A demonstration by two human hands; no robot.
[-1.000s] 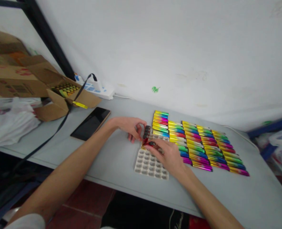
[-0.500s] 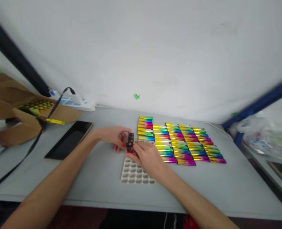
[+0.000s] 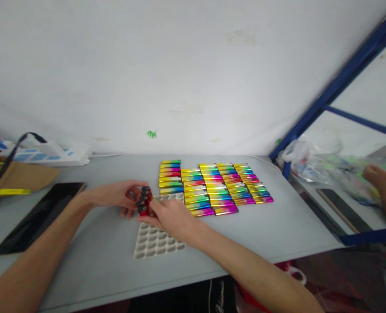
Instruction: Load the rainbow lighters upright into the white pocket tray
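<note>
A small bunch of red lighters (image 3: pixel 143 202) with black tops is held upright at the middle left of the view. My left hand (image 3: pixel 127 195) closes on the bunch from the left, its lower fingers curled. From the other side, my right hand (image 3: pixel 171 216) grips the same lighters between thumb and fingers. Under my right hand lies a whitish tray (image 3: pixel 151 253) with rows of oval slots; the hand hides part of it. Just right of the tray, shiny rainbow-coloured lighters (image 3: pixel 219 189) lie flat in several columns.
A black tablet-like slab (image 3: pixel 38 217) lies on the left. Behind it are a cardboard box (image 3: pixel 33 176), a yellow lighter-like stick (image 3: pixel 10 191) and a power strip (image 3: pixel 71 155). Beyond a blue frame (image 3: pixel 310 117), another person's hand (image 3: pixel 380 182) is near plastic bags (image 3: pixel 307 156).
The view has turned right, so the table things sit farther left and another person's hand shows at right. Both my hands keep their hold on the red lighters.
</note>
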